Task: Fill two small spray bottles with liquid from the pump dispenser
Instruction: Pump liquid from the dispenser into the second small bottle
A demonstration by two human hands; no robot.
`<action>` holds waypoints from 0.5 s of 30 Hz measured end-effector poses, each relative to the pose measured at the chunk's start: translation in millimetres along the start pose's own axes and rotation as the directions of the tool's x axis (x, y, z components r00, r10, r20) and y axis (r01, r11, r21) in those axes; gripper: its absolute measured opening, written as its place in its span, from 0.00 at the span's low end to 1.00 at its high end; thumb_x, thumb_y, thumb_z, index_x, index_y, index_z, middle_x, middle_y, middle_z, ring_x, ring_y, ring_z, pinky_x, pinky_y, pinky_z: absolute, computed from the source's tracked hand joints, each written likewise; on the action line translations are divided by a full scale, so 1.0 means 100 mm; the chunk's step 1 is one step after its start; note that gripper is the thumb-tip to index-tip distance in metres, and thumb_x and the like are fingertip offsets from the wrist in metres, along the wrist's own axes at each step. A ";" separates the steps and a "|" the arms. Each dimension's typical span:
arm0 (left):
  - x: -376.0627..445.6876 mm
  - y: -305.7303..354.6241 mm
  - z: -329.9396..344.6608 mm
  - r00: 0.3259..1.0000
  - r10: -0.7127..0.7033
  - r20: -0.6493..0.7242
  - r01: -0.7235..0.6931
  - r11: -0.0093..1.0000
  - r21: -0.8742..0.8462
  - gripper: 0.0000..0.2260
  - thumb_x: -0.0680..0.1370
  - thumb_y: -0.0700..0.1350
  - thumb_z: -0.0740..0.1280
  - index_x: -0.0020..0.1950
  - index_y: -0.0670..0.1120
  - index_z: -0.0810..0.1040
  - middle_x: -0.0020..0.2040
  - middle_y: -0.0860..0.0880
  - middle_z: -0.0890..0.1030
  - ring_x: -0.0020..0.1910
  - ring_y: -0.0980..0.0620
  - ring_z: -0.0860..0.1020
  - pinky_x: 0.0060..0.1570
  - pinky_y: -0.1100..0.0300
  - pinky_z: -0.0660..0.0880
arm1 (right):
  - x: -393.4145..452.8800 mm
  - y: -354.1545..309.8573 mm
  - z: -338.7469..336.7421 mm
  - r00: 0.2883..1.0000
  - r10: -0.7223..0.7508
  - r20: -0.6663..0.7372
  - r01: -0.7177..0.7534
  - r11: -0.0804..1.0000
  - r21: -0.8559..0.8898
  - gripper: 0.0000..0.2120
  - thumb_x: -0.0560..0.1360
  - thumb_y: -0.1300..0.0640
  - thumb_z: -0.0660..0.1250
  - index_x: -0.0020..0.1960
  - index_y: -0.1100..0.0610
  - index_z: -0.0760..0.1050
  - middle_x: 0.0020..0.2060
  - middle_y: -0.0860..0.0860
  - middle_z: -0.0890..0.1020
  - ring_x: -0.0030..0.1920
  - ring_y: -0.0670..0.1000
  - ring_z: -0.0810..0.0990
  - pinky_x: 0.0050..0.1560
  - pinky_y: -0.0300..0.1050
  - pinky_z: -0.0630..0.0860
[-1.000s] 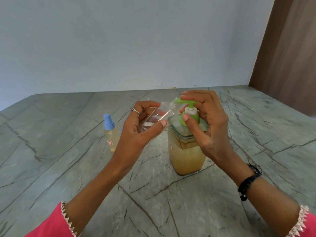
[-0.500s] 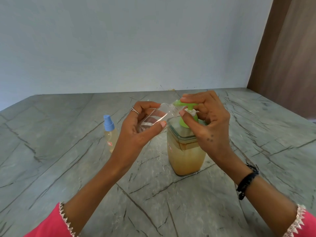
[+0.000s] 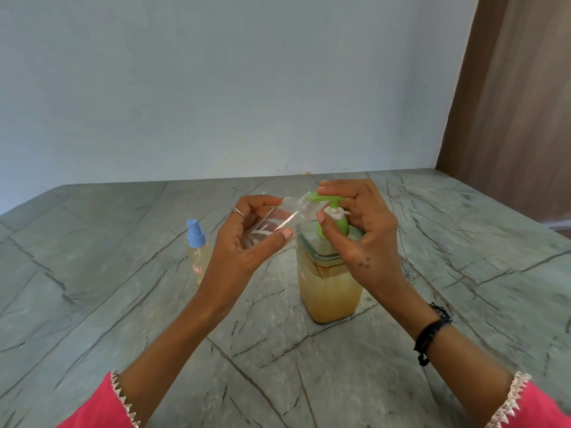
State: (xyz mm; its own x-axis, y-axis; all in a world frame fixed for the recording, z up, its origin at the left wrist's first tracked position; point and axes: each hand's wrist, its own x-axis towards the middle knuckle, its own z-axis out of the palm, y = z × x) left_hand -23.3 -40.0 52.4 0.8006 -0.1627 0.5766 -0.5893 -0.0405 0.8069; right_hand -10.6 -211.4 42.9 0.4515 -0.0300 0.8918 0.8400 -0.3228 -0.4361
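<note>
holding a clear small bottle (image 3: 275, 222) off the worktop (image 3: 309, 366), the left hand (image 3: 247, 242) has its fingers and thumb curled round the body, so that grip is pinching the bottle. the bottle has no cap and looks almost dry inside; only glints show near its base. its long axis lies tilted close to level, base toward the left hand and down, open threaded neck up and to the right, meeting the tip of the green pump nozzle (image 3: 321, 198).

the right hand (image 3: 361, 233) sits on the pump dispenser (image 3: 329, 285): fingers laid over the top of the nozzle, thumb curled against the white collar below it, a grip closed around the pump head. the dispenser is a square clear jar standing upright on the worktop, about two thirds full of cloudy yellow-amber liquid, with a small label on its left face.

a second spray bottle (image 3: 197, 253) stands upright on the worktop to the left, well apart from the hands, blue cap on, pale yellow liquid filling its body.
</note>
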 end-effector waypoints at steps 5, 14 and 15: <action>0.01 -0.01 -0.01 1.000 0.005 -0.002 -0.005 1.000 0.026 0.14 0.68 0.46 0.69 0.52 0.54 0.73 0.47 0.62 0.81 0.49 0.62 0.79 0.44 0.70 0.75 | 0.01 -0.03 0.01 1.000 0.014 -0.025 -0.014 1.000 -0.005 0.15 0.71 0.68 0.69 0.52 0.51 0.76 0.50 0.43 0.77 0.48 0.46 0.81 0.44 0.44 0.81; 0.00 0.00 -0.02 1.000 -0.006 0.019 0.005 0.998 0.069 0.16 0.66 0.49 0.71 0.52 0.56 0.73 0.47 0.64 0.80 0.49 0.62 0.79 0.46 0.68 0.76 | 0.06 -0.07 0.01 0.994 0.073 -0.084 -0.073 0.997 0.002 0.14 0.68 0.68 0.71 0.44 0.49 0.77 0.42 0.40 0.79 0.45 0.42 0.81 0.39 0.30 0.75; 0.00 0.00 -0.01 1.000 -0.009 0.022 0.008 0.998 0.064 0.15 0.67 0.48 0.71 0.52 0.55 0.73 0.47 0.64 0.80 0.49 0.62 0.79 0.46 0.68 0.76 | 0.07 -0.07 0.01 0.994 0.065 -0.085 -0.066 0.998 -0.006 0.15 0.68 0.68 0.71 0.43 0.48 0.78 0.42 0.40 0.79 0.44 0.42 0.81 0.39 0.29 0.75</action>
State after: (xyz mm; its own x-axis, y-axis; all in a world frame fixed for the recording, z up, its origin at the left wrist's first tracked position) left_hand -23.5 -38.6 52.3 0.8034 -0.1838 0.5663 -0.5888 -0.1046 0.8014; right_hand -12.9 -208.8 51.7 0.4780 -0.1317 0.8685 0.8065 -0.3258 -0.4933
